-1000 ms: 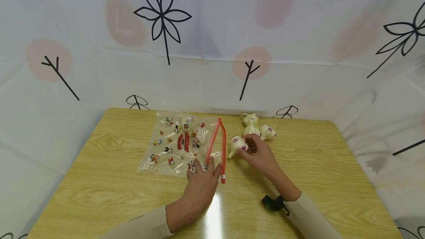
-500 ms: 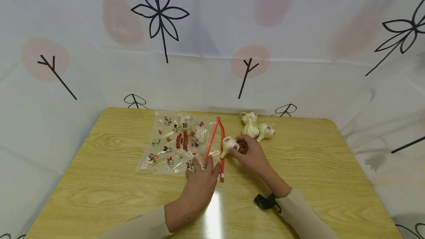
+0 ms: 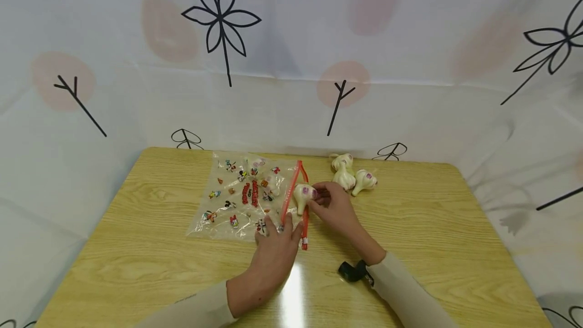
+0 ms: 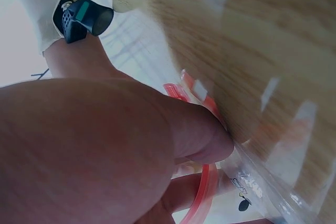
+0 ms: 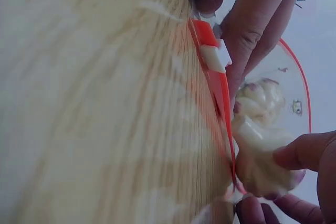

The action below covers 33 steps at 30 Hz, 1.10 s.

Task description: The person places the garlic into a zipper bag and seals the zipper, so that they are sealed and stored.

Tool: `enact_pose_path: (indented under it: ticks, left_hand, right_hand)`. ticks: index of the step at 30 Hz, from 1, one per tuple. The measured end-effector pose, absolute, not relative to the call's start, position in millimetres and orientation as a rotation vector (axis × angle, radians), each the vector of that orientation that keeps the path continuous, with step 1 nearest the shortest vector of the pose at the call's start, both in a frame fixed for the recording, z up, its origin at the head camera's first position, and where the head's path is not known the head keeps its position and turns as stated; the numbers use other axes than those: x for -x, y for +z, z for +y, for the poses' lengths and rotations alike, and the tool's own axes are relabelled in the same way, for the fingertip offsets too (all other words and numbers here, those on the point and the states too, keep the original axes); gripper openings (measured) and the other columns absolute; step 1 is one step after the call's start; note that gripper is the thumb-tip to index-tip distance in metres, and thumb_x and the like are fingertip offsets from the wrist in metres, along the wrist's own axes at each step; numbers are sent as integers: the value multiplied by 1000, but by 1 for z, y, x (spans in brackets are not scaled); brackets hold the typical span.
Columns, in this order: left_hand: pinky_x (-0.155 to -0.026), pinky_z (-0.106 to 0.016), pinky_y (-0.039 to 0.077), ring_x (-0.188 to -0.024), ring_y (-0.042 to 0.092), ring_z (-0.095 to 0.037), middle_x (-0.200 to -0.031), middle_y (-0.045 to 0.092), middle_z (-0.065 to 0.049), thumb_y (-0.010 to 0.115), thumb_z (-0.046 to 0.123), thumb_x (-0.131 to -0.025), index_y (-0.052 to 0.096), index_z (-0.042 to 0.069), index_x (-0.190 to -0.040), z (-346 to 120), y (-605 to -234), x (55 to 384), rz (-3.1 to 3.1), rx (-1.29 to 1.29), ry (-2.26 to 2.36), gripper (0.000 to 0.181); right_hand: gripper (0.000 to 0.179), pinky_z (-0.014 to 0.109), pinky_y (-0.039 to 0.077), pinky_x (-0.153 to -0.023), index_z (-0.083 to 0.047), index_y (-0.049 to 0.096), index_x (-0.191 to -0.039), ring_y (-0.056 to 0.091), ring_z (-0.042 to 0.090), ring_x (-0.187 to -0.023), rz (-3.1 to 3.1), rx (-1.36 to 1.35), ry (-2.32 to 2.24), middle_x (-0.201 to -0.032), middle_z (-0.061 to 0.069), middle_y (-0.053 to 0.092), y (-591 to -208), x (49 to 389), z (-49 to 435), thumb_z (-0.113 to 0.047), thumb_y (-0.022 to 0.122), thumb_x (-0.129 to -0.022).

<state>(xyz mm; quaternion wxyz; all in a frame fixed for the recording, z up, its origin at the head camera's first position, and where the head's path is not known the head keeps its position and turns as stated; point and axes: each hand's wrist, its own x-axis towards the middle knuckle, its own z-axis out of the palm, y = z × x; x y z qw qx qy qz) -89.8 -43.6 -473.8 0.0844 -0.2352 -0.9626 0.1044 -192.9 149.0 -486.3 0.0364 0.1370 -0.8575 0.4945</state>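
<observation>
A clear zip bag (image 3: pixel 220 229) printed with small cartoon figures lies flat, its red zip mouth (image 3: pixel 288 199) facing right and gaping. My left hand (image 3: pixel 275 257) rests on the bag's near corner by the mouth, fingers spread and fairly straight. My right hand (image 3: pixel 336 209) pinches a garlic bulb (image 3: pixel 302 194) between thumb and fingers, right at the mouth. The right wrist view shows this white and purple bulb (image 5: pixel 262 156) inside the red rim, with more garlic (image 5: pixel 262 98) behind it. Through the film, garlic (image 3: pixel 273 183) shows inside the bag.
Three more garlic bulbs (image 3: pixel 344 178) sit together at the table's back, right of the bag. A white slider (image 5: pixel 214 56) sits on the zip's near end. The wooden table (image 3: pixel 432 227) ends against a patterned cloth (image 3: pixel 282 110). A black wrist camera (image 3: pixel 352 271) is on my right wrist.
My right hand has moved left, carrying the garlic bulb from beside the bag to the red mouth. The left hand has stayed on the bag.
</observation>
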Motion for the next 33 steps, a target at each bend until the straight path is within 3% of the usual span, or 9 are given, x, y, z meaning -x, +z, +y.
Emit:
enact_pose_path:
  ticks: [10,18,33]
  left_hand:
    - [-71,-55,65,-120,65,-54,-152,58,-13,67,24,-104,61,25,-150,-43,-472,90,-2876,705,325,47]
    - [-70,-54,65,-119,67,-52,-152,58,-12,67,28,-104,63,27,-149,-43,-472,89,-2857,696,357,45]
    - [-66,-52,65,-115,69,-51,-148,61,-11,68,28,-103,66,28,-145,-42,-476,91,-2801,682,381,43]
  right_hand:
    - [43,45,62,-85,5,66,-127,70,32,-97,-2622,-455,1548,-114,20,66,-487,199,135,-3,84,-88]
    - [42,33,58,-77,2,67,-126,67,28,-92,-2647,-429,1458,-109,17,67,-486,202,126,-7,83,-89]
    - [37,29,56,-72,4,67,-119,68,29,-83,-2592,-391,1443,-98,17,69,-488,215,117,-5,84,-87]
